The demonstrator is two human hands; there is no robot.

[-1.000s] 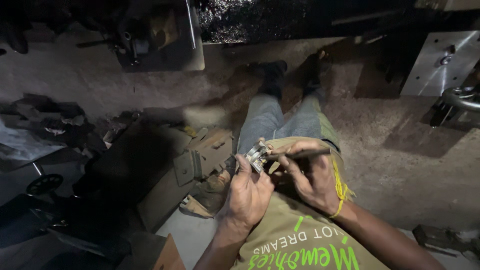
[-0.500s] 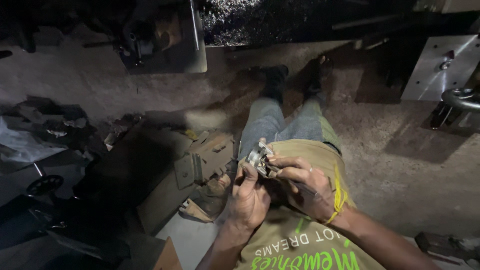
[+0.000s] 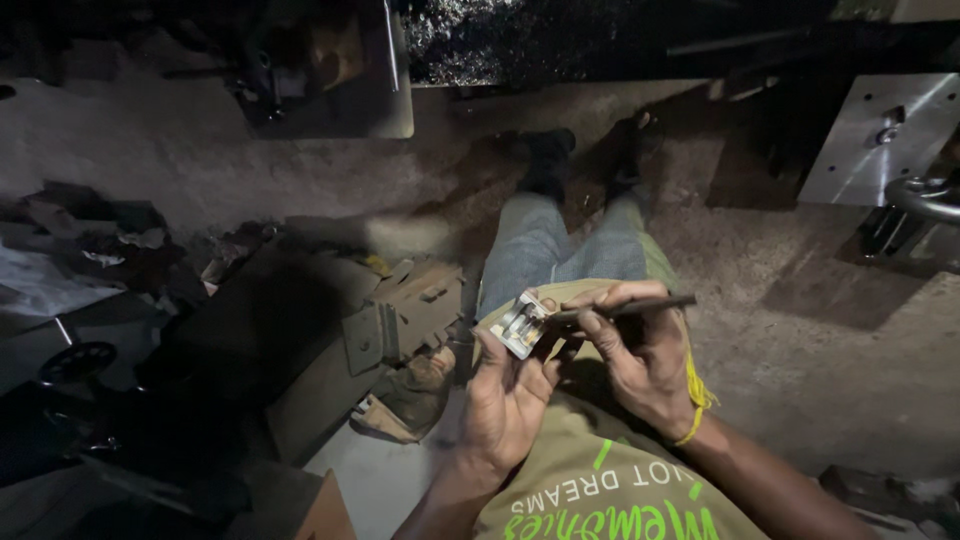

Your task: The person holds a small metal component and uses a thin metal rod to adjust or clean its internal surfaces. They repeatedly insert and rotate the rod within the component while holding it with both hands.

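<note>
small metal part point(image 3: 522, 324): a pale, silvery, roughly rectangular block is shown just below the centre of the frame, above the lap. its upper face is ribbed, with several short raised bars or slots side by side that catch the light. finer detail cannot be told.

the part is pinched by the left hand point(image 3: 508, 395), with the thumb laid along its lower left edge and the fingertips closed against its underside and right edge. the hand is raised palm-up from the lower centre of the frame.

a thin dark rod-like tool point(image 3: 625, 308) is gripped in the right hand point(image 3: 640, 355), whose fingers are curled around it. the tool is held nearly level, its left end brought against the right side of the part. a yellow band point(image 3: 693, 395) is worn at the right wrist.

a cardboard piece point(image 3: 405, 318) is seen left of centre, on the concrete floor point(image 3: 810, 380). a steel plate point(image 3: 880, 135) is placed at the upper right.
</note>
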